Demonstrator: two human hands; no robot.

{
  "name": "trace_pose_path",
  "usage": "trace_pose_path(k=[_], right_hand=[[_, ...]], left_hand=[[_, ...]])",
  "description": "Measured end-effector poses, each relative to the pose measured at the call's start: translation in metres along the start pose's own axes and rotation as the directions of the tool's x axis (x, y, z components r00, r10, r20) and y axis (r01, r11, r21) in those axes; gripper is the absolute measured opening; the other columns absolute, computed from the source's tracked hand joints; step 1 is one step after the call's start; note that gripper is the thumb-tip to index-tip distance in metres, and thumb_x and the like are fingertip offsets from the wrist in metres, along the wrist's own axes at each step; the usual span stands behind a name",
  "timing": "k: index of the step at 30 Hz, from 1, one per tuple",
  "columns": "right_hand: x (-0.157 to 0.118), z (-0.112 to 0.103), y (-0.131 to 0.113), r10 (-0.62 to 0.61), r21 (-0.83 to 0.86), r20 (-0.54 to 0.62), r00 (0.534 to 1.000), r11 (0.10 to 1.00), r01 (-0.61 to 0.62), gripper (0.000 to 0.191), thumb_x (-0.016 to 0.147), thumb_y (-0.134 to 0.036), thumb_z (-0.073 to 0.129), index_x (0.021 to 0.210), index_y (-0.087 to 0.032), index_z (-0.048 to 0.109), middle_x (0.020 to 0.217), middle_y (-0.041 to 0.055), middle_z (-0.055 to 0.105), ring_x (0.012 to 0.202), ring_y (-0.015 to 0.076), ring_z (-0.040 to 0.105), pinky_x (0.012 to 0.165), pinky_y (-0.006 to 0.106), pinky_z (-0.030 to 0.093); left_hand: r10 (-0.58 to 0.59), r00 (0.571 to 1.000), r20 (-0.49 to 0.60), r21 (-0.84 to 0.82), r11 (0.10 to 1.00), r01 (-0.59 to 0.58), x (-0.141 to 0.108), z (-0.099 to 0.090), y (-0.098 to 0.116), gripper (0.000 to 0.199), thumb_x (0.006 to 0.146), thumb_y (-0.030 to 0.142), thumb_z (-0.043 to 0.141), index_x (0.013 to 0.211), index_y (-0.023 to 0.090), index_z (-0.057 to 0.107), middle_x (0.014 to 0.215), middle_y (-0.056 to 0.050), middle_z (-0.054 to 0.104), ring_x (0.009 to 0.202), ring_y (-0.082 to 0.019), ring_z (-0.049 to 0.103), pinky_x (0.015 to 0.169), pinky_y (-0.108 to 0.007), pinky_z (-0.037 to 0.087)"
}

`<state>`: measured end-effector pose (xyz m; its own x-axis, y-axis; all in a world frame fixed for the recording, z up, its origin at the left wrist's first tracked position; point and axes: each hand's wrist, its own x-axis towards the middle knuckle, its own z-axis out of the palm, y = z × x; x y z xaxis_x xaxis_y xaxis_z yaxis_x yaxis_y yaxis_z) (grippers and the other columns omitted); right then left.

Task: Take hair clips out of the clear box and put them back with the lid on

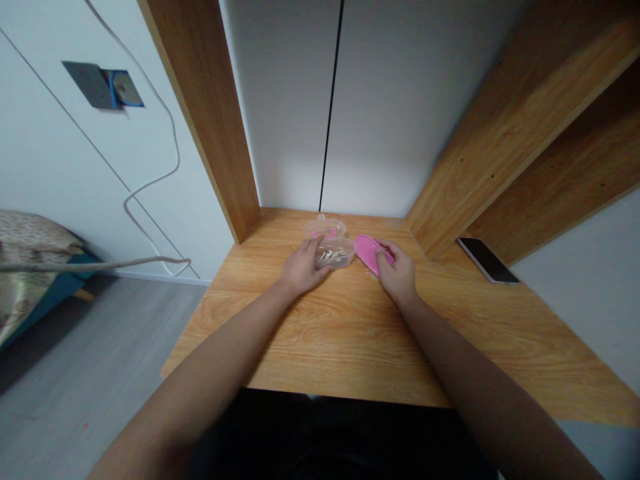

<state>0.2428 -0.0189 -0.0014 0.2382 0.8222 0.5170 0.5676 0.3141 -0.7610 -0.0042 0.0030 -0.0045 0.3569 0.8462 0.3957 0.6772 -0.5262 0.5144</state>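
Across the wooden desk point(330, 333), we've got both hands at work! Left hand point(301, 267) is closed around the left end of the clear box point(345, 262), hiding that end; the box lies lengthwise left to right, its lid point(311, 229) open toward the wall. Just beside its right end comes the pink oval piece point(367, 252), pinched in the right hand point(401, 273), long axis slanting from far left to near right, its near end covered. Inside the box, shiny pieces point(331, 255), too small to make out!
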Motion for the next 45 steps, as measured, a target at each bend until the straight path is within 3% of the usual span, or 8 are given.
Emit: trace_pose_path(k=[11, 16, 21, 24, 29, 38, 45], right_hand=[[0.001, -0.001, 0.002, 0.002, -0.004, 0.000, 1.000, 1.000, -0.002, 0.038, 0.088, -0.034, 0.054, 0.116, -0.015, 0.072, 0.112, 0.0126, 0.076, 0.099, 0.0266, 0.071, 0.091, 0.041, 0.056], [0.000, -0.001, 0.002, 0.028, 0.000, -0.001, 1.000, 1.000, -0.028, 0.041, 0.086, -0.032, 0.055, 0.120, -0.015, 0.070, 0.104, 0.0117, 0.077, 0.092, 0.0259, 0.071, 0.087, 0.041, 0.057], [0.001, -0.001, 0.004, 0.032, 0.043, -0.031, 0.999, 0.999, -0.030, 0.043, 0.083, -0.024, 0.050, 0.121, -0.017, 0.068, 0.109, 0.0103, 0.076, 0.096, 0.0258, 0.070, 0.090, 0.042, 0.056], [0.003, -0.002, 0.009, -0.002, 0.033, -0.085, 0.996, 0.999, 0.005, 0.048, 0.079, -0.018, 0.045, 0.123, -0.018, 0.066, 0.117, 0.0102, 0.073, 0.104, 0.0254, 0.068, 0.097, 0.043, 0.053], [0.007, -0.005, 0.020, -0.099, -0.063, -0.123, 0.987, 0.994, 0.092, 0.042, 0.078, -0.014, 0.042, 0.108, -0.018, 0.072, 0.114, 0.0104, 0.072, 0.109, 0.0257, 0.065, 0.102, 0.045, 0.049], [0.009, -0.001, 0.034, 0.009, -0.130, -0.205, 0.979, 0.991, -0.036, 0.051, 0.076, -0.022, 0.054, 0.124, -0.013, 0.067, 0.122, 0.0160, 0.065, 0.115, 0.0296, 0.060, 0.110, 0.051, 0.042], [0.010, 0.000, 0.034, 0.025, -0.104, -0.167, 0.986, 0.994, -0.043, 0.052, 0.077, -0.024, 0.055, 0.127, -0.014, 0.065, 0.126, 0.0160, 0.065, 0.115, 0.0298, 0.061, 0.108, 0.051, 0.044]], left_hand=[[-0.008, 1.000, 0.003, 0.010, 1.000, 0.008, -0.001, -0.001, 0.001, 0.076, 0.084, 0.042, 0.071, 0.149, 0.020, 0.039, 0.149, -0.016, 0.051, 0.128, -0.031, 0.059, 0.107, -0.047, 0.051], [-0.014, 1.000, -0.003, 0.022, 1.000, 0.014, -0.001, 0.000, 0.000, 0.076, 0.084, 0.043, 0.072, 0.149, 0.021, 0.039, 0.148, -0.015, 0.052, 0.130, -0.032, 0.058, 0.108, -0.048, 0.050], [-0.005, 1.000, -0.001, 0.015, 1.000, 0.005, -0.001, 0.000, 0.001, 0.076, 0.085, 0.043, 0.071, 0.150, 0.021, 0.038, 0.149, -0.015, 0.051, 0.130, -0.032, 0.057, 0.107, -0.048, 0.051], [0.003, 1.000, -0.010, 0.011, 1.000, -0.003, -0.001, 0.000, 0.001, 0.076, 0.085, 0.043, 0.071, 0.149, 0.021, 0.038, 0.150, -0.015, 0.051, 0.135, -0.032, 0.054, 0.109, -0.048, 0.049], [0.016, 1.000, -0.008, 0.002, 1.000, -0.016, -0.001, 0.001, -0.001, 0.077, 0.086, 0.043, 0.070, 0.151, 0.019, 0.036, 0.151, -0.016, 0.050, 0.134, -0.032, 0.054, 0.110, -0.047, 0.049], [0.004, 1.000, -0.009, 0.005, 1.000, -0.004, 0.000, 0.002, -0.002, 0.078, 0.084, 0.043, 0.071, 0.150, 0.018, 0.037, 0.151, -0.016, 0.050, 0.132, -0.032, 0.055, 0.109, -0.049, 0.049], [0.002, 1.000, -0.008, 0.014, 1.000, -0.002, 0.000, 0.003, -0.002, 0.077, 0.085, 0.044, 0.070, 0.150, 0.019, 0.038, 0.152, -0.015, 0.050, 0.137, -0.032, 0.051, 0.112, -0.049, 0.047]])
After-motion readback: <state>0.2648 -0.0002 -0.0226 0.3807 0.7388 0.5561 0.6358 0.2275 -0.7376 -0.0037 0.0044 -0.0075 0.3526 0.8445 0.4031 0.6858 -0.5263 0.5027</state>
